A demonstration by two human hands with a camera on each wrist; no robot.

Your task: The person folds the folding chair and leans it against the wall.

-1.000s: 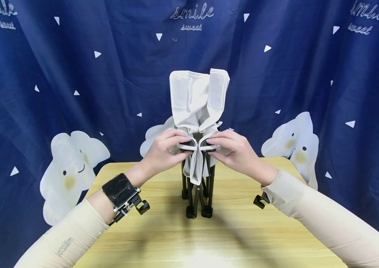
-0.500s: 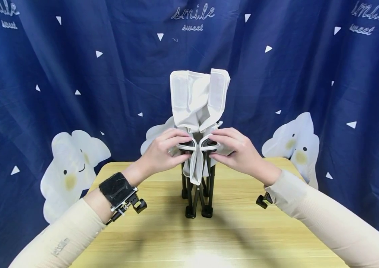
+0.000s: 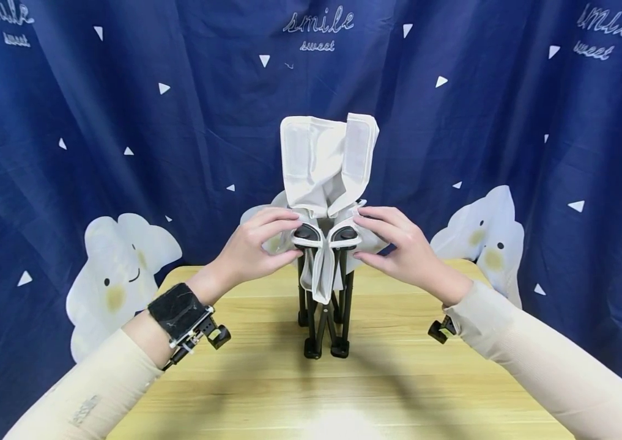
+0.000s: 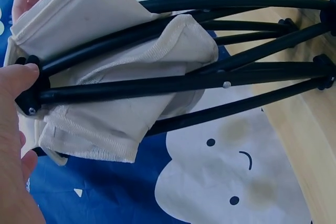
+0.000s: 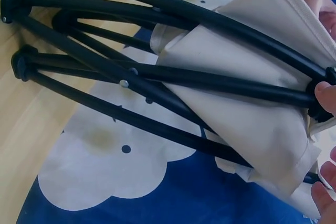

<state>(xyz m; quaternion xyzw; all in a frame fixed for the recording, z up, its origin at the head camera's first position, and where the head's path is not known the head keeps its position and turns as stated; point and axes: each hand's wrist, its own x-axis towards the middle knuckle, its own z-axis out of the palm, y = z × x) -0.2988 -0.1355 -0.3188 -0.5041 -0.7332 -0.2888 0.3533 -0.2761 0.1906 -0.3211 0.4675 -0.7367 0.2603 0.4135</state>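
A folded small camping chair [image 3: 296, 153] with off-white fabric and black tube legs [image 3: 347, 305] stands upright on the wooden table [image 3: 410, 379]. Its two front corners come together at the middle, each with a black corner piece [image 3: 307, 233]. My left hand [image 3: 250, 244] is at the left corner, fingers above and thumb below, spread apart. On the other side my right hand [image 3: 407, 247] is posed the same way, fingertips at the fabric edge. Both wrist views show a thumb right at a corner joint, with the crossed legs [image 4: 173, 83] running down to black feet [image 5: 23, 62].
A dark blue curtain [image 3: 206, 122] with cloud faces [image 3: 129, 250] and white triangles hangs behind the table. A camera [image 3: 217, 335] is strapped to the left wrist, and another [image 3: 440, 330] shows below the right wrist.
Both hands have eased outward from the corners, left hand to the left, right hand to the right, and their fingers have let go of the black corner pieces. The chair stays in place.
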